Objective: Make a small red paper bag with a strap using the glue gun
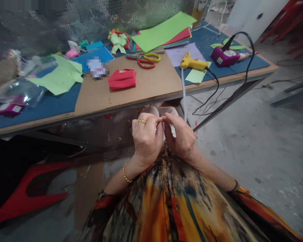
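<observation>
My left hand (147,134), with a gold ring and a beaded bracelet, is held in front of my body below the table edge. Its thumb and fingertips are pinched together. My right hand (179,134) meets it there, fingertips also pinched and touching those of the left. Whatever lies between the fingertips is too small or hidden to name. Above them on the table, a folded red paper piece (122,79) rests on a cardboard sheet (98,97). Scissors (146,61) with red and yellow handles lie behind it.
A yellow glue gun (192,63) sits at the table's right, its glue stick overhanging the edge and its cord hanging down. Nearby is a purple power block (224,55). Green sheets (164,32) are stacked at the back. A red plastic stool (17,198) stands lower left.
</observation>
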A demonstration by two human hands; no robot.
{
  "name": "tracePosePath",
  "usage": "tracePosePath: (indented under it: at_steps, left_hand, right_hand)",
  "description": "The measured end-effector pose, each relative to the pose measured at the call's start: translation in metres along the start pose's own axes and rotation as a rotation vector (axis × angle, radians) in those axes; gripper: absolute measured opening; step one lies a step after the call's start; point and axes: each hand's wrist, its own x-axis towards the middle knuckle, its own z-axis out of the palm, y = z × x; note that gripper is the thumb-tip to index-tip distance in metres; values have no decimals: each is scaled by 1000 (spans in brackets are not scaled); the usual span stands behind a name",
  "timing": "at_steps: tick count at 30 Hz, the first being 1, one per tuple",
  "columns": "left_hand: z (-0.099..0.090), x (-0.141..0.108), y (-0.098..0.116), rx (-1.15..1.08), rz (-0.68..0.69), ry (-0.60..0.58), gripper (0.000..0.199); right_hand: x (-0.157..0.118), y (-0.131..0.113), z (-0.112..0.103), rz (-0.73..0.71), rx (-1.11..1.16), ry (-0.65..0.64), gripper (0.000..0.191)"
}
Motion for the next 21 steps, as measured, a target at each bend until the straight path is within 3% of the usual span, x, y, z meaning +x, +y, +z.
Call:
tracePosePath:
  at_steps: [6, 21]
  left_hand:
    - [2, -2, -1, -64, -95, -33, 14]
    - [9, -3, -10, -58, -106, -44, 13]
  right_hand:
    - [2, 0, -1, -30, -16, -19, 61]
    - [3, -1, 1, -23, -11, -42, 58]
